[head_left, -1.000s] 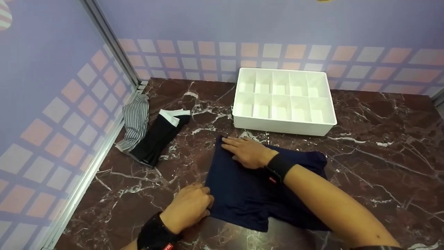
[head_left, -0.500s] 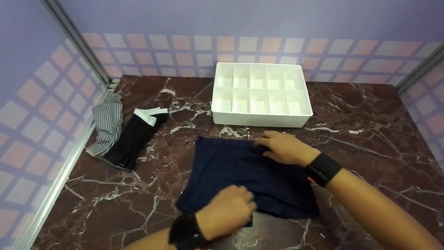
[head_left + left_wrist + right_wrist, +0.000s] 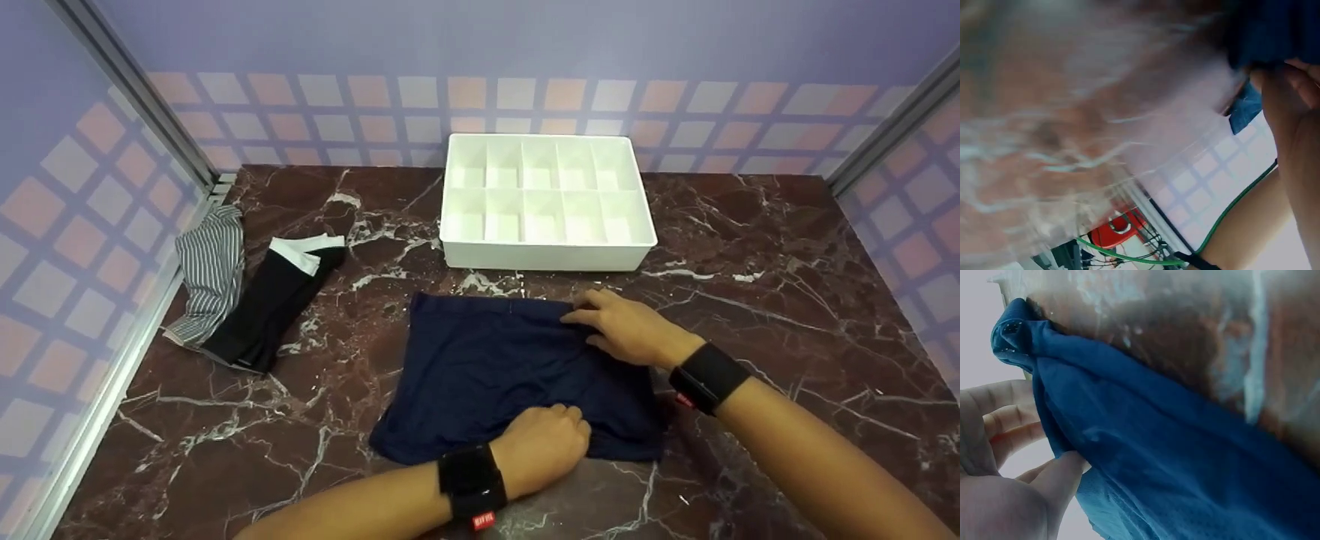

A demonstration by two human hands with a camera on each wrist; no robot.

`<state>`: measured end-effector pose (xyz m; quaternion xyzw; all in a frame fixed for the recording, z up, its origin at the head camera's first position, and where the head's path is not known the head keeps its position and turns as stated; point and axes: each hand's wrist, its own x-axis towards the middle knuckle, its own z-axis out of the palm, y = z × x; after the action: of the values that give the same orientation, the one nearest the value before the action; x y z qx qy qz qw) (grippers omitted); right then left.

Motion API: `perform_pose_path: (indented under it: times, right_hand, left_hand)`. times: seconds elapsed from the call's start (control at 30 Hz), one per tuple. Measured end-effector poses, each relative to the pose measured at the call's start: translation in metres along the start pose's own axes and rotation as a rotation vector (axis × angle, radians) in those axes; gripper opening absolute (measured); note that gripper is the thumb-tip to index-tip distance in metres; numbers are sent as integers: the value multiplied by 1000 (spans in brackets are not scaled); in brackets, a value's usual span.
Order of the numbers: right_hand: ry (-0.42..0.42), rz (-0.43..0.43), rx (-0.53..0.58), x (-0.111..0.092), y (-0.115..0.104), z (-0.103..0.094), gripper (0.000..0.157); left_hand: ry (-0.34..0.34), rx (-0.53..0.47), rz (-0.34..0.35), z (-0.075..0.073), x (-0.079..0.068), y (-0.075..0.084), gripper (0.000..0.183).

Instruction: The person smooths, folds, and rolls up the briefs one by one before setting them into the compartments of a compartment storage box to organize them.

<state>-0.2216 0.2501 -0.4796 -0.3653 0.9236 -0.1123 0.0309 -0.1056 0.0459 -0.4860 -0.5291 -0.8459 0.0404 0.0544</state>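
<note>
Navy shorts (image 3: pixel 480 352) lie spread on the dark marbled tabletop, waistband toward the box, with some wrinkles in the middle. At their near edge, my left hand (image 3: pixel 546 448) has its fingers curled on the cloth; in the left wrist view, dark fabric shows between its thumb and fingers, partly hidden. My right hand (image 3: pixel 630 328) is at the upper right of the waistband, its fingers loosely extended. The right wrist view shows the right thumb (image 3: pixel 1067 475) against the blue cloth (image 3: pixel 1145 427), while the other fingertips pass behind its edge.
A white box (image 3: pixel 547 255) with several compartments stands by the back wall. On the left, a black garment with a white band (image 3: pixel 270 300) overlaps a grey striped garment (image 3: pixel 210 262) beside the side panel. Patterned panels enclose the tabletop (image 3: pixel 765 240).
My left hand has moved from the shorts' left edge to the middle of their near edge. My right hand has slid right along the waistband. The shorts' outline is now wider at the bottom.
</note>
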Motion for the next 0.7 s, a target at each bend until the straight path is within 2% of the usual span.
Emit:
perform_pose_path:
  times: [0.1,0.17,0.23,0.33,0.43,0.5,0.57,0.63,0.7]
  right_hand:
    - [-16,-10,16,0,2,-2,46]
    - [-16,-12,32,-2,5,-3,46]
    - [-8,-6,44,-4,9,-4,46]
    - [4,8,52,-10,13,-3,48]
    - [19,1,41,-15,14,-3,50]
    - [38,-9,23,-19,13,-4,51]
    - [71,-17,-1,-21,11,-5,49]
    - [105,-29,-19,-18,8,-8,46]
    - [127,-49,-31,-8,4,-9,44]
  left_hand:
    - [-99,-65,41,-8,1,-2,11]
    - [-133,-118,78,-10,0,1,11]
    - [-133,-181,119,-11,-2,3,10]
    - [-82,-270,166,-8,-7,2,7]
    - [-43,-357,182,-11,-18,-6,16]
    - [-9,-376,158,-17,-29,-14,22]
    - [38,-366,97,-24,-44,-25,25]
    - [78,-352,-11,-29,-63,-36,25]
    - [101,-346,-163,-31,-83,-48,24]
